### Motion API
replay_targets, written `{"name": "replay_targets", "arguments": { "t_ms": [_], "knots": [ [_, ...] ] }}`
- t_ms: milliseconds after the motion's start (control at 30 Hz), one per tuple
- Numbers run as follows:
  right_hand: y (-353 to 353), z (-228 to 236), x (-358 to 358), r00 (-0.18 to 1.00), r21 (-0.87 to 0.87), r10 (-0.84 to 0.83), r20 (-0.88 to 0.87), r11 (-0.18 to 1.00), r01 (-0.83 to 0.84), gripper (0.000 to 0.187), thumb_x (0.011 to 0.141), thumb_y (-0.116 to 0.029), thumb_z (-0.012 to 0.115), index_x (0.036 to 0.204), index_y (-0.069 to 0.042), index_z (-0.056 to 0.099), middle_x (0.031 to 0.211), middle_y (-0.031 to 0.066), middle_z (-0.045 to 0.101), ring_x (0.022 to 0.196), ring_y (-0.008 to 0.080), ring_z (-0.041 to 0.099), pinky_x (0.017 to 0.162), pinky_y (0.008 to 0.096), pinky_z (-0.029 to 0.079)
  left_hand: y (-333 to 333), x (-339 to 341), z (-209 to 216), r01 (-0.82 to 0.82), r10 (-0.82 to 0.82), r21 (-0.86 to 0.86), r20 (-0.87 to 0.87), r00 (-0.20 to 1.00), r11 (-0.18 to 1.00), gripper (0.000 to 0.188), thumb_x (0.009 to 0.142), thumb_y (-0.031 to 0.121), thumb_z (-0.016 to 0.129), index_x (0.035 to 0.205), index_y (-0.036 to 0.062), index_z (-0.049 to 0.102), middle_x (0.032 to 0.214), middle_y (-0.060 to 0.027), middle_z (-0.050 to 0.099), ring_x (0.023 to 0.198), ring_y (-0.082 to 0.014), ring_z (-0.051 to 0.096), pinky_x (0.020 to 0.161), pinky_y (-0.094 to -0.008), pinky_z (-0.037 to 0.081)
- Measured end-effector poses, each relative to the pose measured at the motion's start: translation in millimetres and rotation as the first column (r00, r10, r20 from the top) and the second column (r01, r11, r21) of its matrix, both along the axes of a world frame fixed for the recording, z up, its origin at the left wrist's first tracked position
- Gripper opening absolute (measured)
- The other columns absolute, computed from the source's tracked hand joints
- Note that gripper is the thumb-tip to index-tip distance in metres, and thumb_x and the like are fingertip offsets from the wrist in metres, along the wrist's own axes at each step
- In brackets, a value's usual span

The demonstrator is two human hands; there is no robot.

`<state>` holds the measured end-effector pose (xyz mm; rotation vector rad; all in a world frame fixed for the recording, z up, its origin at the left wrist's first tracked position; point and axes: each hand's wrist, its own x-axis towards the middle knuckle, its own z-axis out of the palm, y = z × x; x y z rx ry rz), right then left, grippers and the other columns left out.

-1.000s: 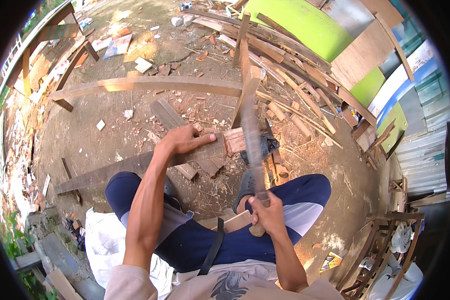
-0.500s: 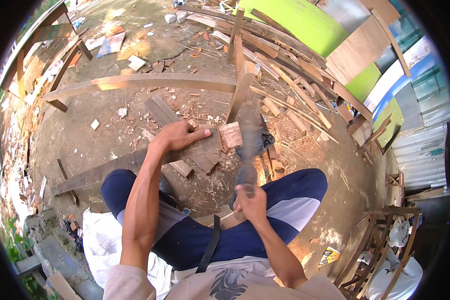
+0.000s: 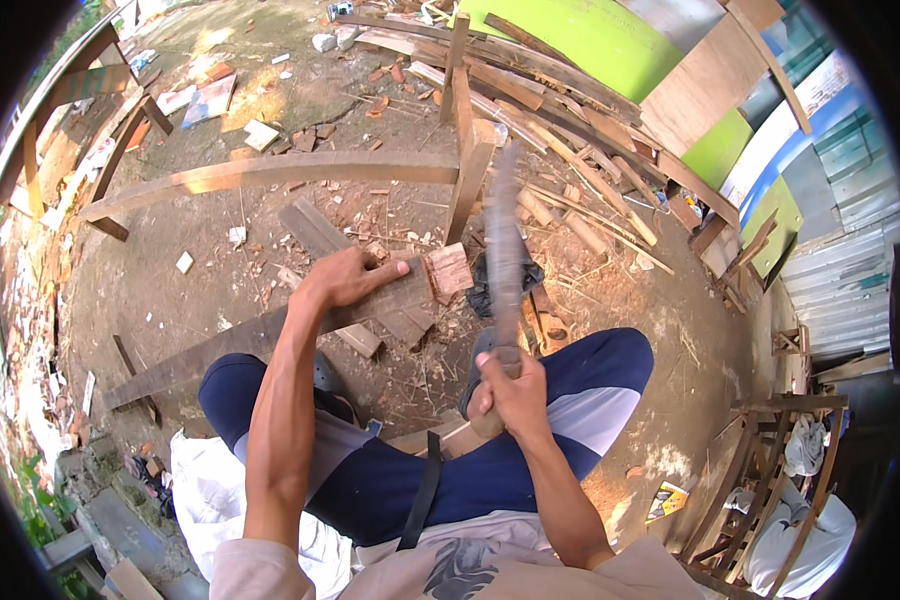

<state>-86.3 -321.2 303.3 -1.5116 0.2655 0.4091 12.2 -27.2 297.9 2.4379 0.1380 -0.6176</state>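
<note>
My left hand [image 3: 348, 277] is wrapped over a long dark wooden beam [image 3: 225, 345], its thumb lying along the top near the right end. That end is cut down to a pale, freshly exposed block [image 3: 450, 270]. In my right hand [image 3: 513, 390] is the wooden handle of a machete [image 3: 504, 240]. Its long blade points up and away, smeared by motion, just right of the pale end and apart from it. The beam slants across in front of my left knee and rests on other timber pieces [image 3: 405, 328].
A wooden frame [image 3: 300, 172] stands just beyond the beam. Piled planks [image 3: 570, 130] and green panels [image 3: 610, 50] fill the far right. A black plastic bag [image 3: 482, 288] lies under the blade side. Wood chips litter the ground. A wooden rack [image 3: 760, 490] is at the right.
The machete has swung up and slightly right, away from the beam's pale end, and its blade shows more fully. My left hand keeps its place on the beam. The whole view has shifted slightly.
</note>
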Motion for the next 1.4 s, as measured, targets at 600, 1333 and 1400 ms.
{"name": "replay_targets", "arguments": {
  "t_ms": [600,1333,1400],
  "knots": [
    [-5,8,4,0.944,-0.162,0.29,-0.155,0.935,-0.314,0.036,0.096,-0.021,0.075,0.117,0.003,0.059,0.057,0.0007,0.054,0.045,0.0121,0.053,0.042,0.0292,0.043,-3,-3,-9,-0.016,0.019,-0.057,0.048,0.999,0.998,0.086,0.091,0.079,0.052,0.105,-0.0016,0.077,0.095,-0.0264,0.074,0.092,-0.0397,0.072,0.086,-0.0468,0.053],
    [1,-11,1,0.959,-0.244,0.28,-0.039,0.928,-0.281,0.027,0.096,-0.018,0.072,0.108,0.003,0.06,0.059,0.0016,0.057,0.045,0.0107,0.055,0.043,0.0297,0.045,-5,3,-7,0.026,-0.026,-0.009,0.027,0.999,1.0,0.08,0.096,0.069,0.053,0.112,-0.006,0.073,0.098,-0.0297,0.073,0.095,-0.039,0.072,0.086,-0.0475,0.052],
    [-4,4,7,0.93,-0.012,0.302,-0.21,0.95,-0.311,0.026,0.095,-0.016,0.073,0.108,0.002,0.06,0.06,0.0013,0.056,0.045,0.0103,0.054,0.041,0.0298,0.044,-5,0,-8,-0.001,0.001,-0.016,0.003,1.0,1.0,0.079,0.095,0.068,0.053,0.112,-0.0061,0.073,0.097,-0.0292,0.073,0.094,-0.0384,0.072,0.085,-0.0471,0.052]
  ]
}}
